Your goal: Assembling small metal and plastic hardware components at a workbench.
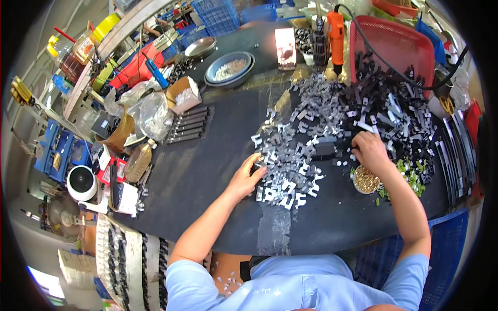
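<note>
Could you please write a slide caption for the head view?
A left hand at a heap of grey parts and a right hand near small golden pieces, on a dark worktable.

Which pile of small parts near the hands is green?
The lime-green pile, mostly right of the round dish of gold-coloured pieces. Its colour sets it apart: the neighbouring heaps are grey and mostly black.

Our left hand (244,181) perhaps touches grey clips (284,173); our right hand (371,151) is nearer the worktop's (202,181) right edge.
</note>
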The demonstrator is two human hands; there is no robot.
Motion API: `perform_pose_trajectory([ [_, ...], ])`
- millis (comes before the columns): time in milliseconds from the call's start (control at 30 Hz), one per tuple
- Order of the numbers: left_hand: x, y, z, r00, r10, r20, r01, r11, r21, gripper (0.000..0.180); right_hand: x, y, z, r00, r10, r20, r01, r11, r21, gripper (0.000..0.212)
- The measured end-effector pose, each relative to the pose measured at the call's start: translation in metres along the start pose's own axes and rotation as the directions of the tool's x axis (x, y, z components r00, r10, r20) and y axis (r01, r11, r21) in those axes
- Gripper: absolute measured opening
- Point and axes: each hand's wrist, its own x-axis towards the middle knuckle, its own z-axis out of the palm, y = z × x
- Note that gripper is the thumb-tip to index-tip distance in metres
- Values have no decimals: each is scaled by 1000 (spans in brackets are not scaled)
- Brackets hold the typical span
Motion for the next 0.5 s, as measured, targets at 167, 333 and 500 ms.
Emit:
perform_pose_trajectory([
  [167, -20, 13, 24, 980, -61, -191, 28, 985, -168, 52, 13, -3, 5, 993, -98, -64, 94, 994, -63, 14],
  [333, -31, 5, 11, 980, 26, -195, -39, 997, -66, 41, 11, -1, 12, 992, -42, -119, 46, 998, 30, 12],
  [500, -26, 16, -3, 944, 237, -228, -201, 964, 172, 26, 7, 6, 8, 996, -35, -82, 42, 996, 78, 10],
])
